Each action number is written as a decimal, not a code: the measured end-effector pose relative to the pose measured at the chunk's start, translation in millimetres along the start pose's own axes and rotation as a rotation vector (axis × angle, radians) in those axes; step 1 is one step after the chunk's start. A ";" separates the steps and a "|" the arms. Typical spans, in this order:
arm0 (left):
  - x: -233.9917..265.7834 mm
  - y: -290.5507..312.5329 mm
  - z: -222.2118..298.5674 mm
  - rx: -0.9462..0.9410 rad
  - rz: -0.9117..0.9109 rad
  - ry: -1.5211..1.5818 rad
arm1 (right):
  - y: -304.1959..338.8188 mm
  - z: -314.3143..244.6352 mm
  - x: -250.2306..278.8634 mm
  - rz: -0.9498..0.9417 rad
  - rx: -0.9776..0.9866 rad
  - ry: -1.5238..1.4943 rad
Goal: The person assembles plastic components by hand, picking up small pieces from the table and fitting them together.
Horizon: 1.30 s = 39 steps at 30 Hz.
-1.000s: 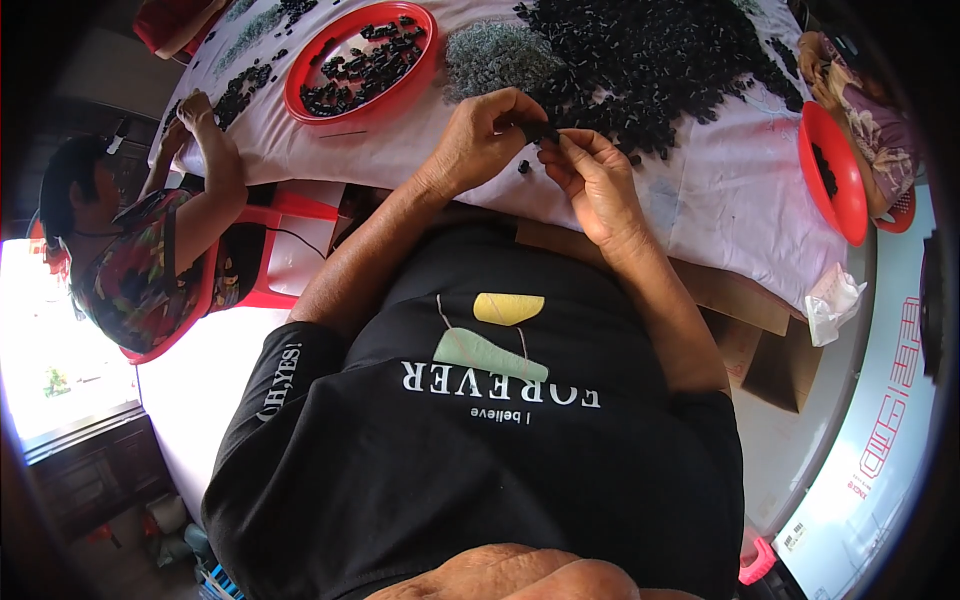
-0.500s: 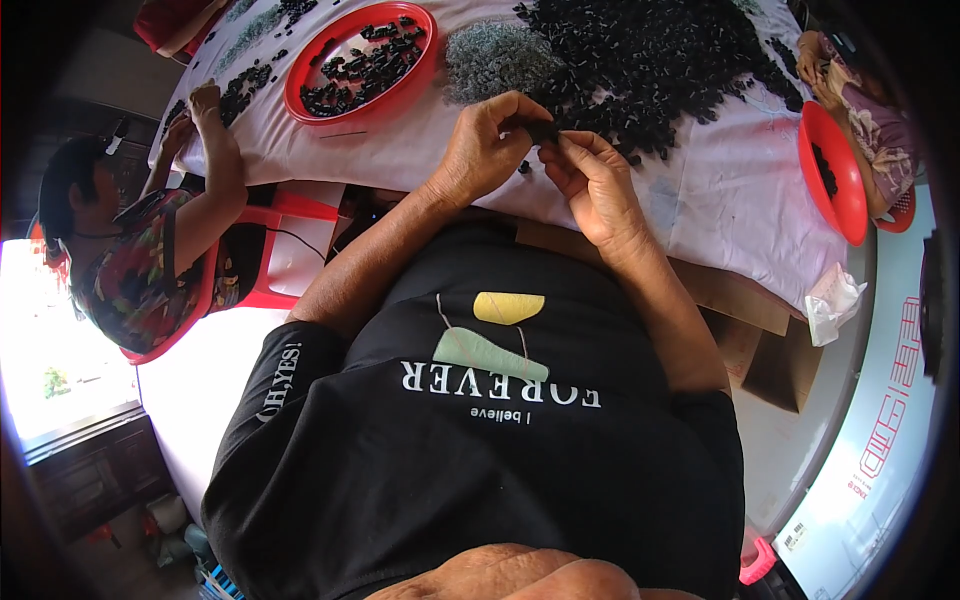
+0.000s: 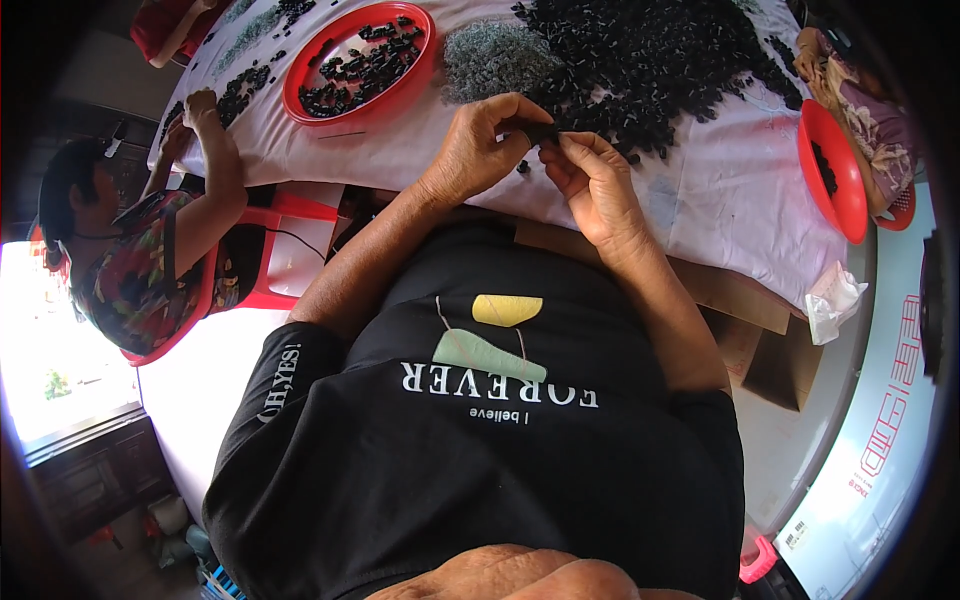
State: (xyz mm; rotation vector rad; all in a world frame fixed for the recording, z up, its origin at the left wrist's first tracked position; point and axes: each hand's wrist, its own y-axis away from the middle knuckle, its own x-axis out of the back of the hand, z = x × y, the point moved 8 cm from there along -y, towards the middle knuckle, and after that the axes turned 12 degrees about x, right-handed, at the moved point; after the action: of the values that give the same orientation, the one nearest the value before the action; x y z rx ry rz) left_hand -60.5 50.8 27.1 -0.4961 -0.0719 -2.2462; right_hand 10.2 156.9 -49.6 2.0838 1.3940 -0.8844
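Over the near edge of the cloth-covered table, my left hand pinches a small black part between thumb and fingers. Close against it from the right, my right hand has its thumb and forefinger pressed together at the part's end; whatever tiny thing they hold is hidden. Beyond my hands spreads a large heap of small black parts. A pile of small silvery-grey pieces lies left of that heap. One loose black part rests on the cloth just below my hands.
A red basin with black parts stands at the far left of the pale cloth. Another red basin is at the right edge, near a crumpled white plastic bag. A seated person works at left; others sit around the table.
My hands stay almost in the same place, with only slight finger movement at the black part. The person at left has shifted their hands a little.
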 end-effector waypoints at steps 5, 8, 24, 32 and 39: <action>-0.1 0.5 3.0 -0.049 0.004 -0.004 | -0.1 -0.3 0.3 -0.011 -0.004 0.006; 0.0 1.2 2.3 -0.131 0.055 -0.051 | -0.3 -1.4 -1.0 -0.010 0.001 0.014; -2.2 11.2 30.3 -0.272 0.119 -0.219 | 4.4 -2.4 3.2 0.089 0.029 0.008; -8.9 19.0 40.5 -0.369 0.224 -0.462 | 1.4 -1.4 3.6 0.065 0.021 -0.030; -10.2 19.3 37.6 -0.344 0.222 -0.461 | 2.8 -2.1 -1.0 0.042 0.032 -0.031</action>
State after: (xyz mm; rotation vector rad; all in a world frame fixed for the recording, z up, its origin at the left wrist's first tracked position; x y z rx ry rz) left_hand -27.9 53.1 55.9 -1.1442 0.1301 -1.8938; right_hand 13.1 156.7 -47.4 2.1061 1.3237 -0.9239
